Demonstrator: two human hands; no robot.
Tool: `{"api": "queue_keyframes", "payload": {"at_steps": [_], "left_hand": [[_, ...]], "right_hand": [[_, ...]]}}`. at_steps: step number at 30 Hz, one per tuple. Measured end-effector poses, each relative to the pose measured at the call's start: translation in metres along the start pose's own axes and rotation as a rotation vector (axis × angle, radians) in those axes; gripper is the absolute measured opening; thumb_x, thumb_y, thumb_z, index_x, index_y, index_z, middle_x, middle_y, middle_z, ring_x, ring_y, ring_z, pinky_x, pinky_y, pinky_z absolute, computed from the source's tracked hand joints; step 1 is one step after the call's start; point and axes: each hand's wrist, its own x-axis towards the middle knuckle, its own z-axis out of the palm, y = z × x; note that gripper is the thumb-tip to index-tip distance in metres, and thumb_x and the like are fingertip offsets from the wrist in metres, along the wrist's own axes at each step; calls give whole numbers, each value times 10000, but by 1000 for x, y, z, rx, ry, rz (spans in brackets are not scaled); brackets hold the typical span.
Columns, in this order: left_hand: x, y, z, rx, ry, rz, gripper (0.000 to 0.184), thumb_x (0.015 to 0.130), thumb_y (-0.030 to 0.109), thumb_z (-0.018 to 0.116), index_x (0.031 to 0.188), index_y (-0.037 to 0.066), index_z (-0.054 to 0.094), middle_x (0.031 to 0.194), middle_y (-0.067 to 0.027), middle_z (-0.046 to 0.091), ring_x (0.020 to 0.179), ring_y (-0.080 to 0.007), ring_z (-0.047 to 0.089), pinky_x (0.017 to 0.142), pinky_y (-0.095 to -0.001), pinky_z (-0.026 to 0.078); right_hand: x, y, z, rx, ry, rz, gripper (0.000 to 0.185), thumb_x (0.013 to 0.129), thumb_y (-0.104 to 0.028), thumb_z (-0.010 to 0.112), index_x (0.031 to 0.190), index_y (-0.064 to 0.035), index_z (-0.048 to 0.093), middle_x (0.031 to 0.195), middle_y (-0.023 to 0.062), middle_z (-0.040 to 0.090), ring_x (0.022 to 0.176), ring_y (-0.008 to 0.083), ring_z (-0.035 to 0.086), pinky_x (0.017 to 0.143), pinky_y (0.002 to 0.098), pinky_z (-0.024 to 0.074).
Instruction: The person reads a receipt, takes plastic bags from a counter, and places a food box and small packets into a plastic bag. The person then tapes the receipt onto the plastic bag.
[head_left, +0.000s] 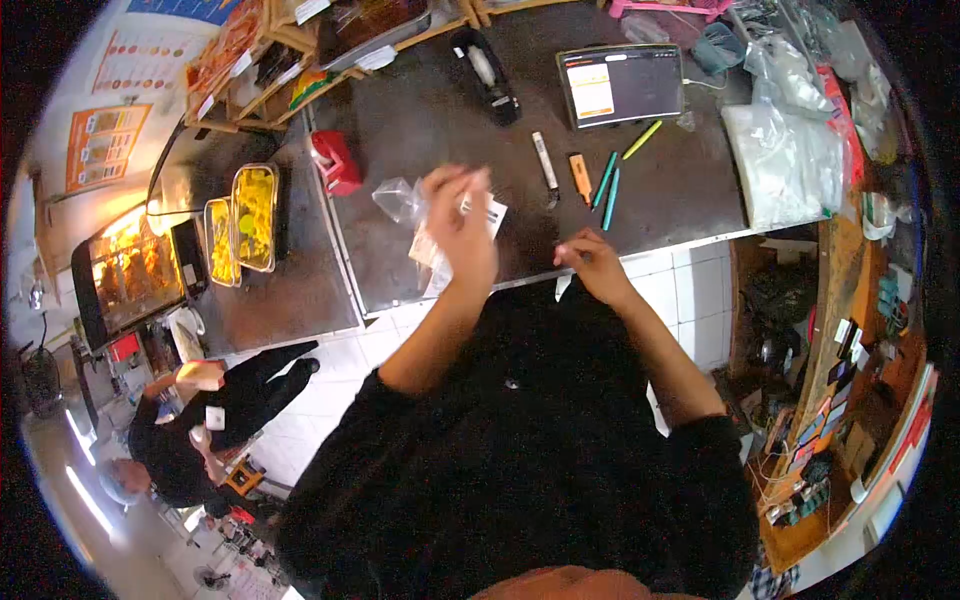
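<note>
My left hand is above the dark counter, its fingers curled together and slightly blurred. A small white bit shows at its fingertips; I cannot make out what it is. Under and beside this hand lie a printed paper slip and a crumpled clear plastic bag. My right hand is at the counter's front edge, its fingers bent in a pinch. What it holds, if anything, is too small to name. A white scrap shows just below it. Nearest to this hand are teal pens and an orange highlighter.
A tablet stands at the back beside a black stapler-like tool. A marker lies nearer. At left are a red tape dispenser and trays of yellow food; at right, stacked plastic bags. Another person stands at far left.
</note>
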Motion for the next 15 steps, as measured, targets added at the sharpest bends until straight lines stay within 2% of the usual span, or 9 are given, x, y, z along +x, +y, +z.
{"api": "queue_keyframes", "payload": {"at_steps": [1,3,5,6,8,11,13,14,15], "left_hand": [[-8,8,-28,46,83,-14,69,930,75,696,964,19,714,1150,-78,540,1129,-175,516,982,-294,399],[-25,-19,-72,-36,216,-106,91,939,103,689,961,16,705,1184,-86,519,1119,-168,512,921,-298,442],[-38,-49,-105,-140,570,-551,161,947,171,691,967,12,702,1069,-65,568,1004,-149,557,813,-285,482],[-44,-71,-120,-142,577,-550,161,947,171,691,967,12,702,1069,-65,568,1004,-149,557,813,-285,482],[-48,-126,-147,-124,470,-792,229,945,240,699,974,12,697,900,-16,594,844,-123,573,710,-273,489],[-46,-220,-187,-79,136,-708,262,954,264,680,1011,9,705,805,21,597,715,-100,542,671,-262,462],[-25,-172,-186,175,-110,-819,274,967,253,651,1104,25,719,914,1,649,745,-95,546,658,-262,440],[-23,-233,-222,129,-353,-752,286,958,264,665,1118,33,715,935,1,654,779,-100,559,676,-266,452],[-19,-229,-218,223,-352,-720,286,966,262,651,1110,20,706,895,3,646,756,-92,547,664,-259,448]], "right_hand": [[0,-6,6,5,-4,-4,322,978,-369,628,846,-106,758,873,119,679,908,264,643,825,383,503],[3,-17,22,-181,-367,100,347,963,-422,629,846,-124,762,884,133,674,925,308,639,845,401,507],[16,-18,52,-339,-420,111,345,940,-455,638,877,-142,770,904,165,699,927,359,657,836,443,523],[27,-7,71,-400,-515,214,355,941,-447,641,933,-114,763,927,168,713,927,341,673,838,451,521],[49,17,104,-467,-603,315,374,942,-439,644,988,-85,755,951,171,728,928,323,689,839,459,520],[69,52,150,-668,-560,198,376,904,-431,671,1026,-85,752,999,197,734,932,368,710,814,516,537],[81,54,163,-484,-389,191,313,842,-354,699,1009,-97,762,999,200,733,922,384,709,806,507,545],[90,60,167,-481,-341,168,306,827,-333,702,1016,-99,758,1003,199,733,925,384,707,807,507,546],[94,65,173,-512,-325,145,303,812,-312,704,1023,-100,753,1008,198,732,929,384,706,808,508,548]]}}
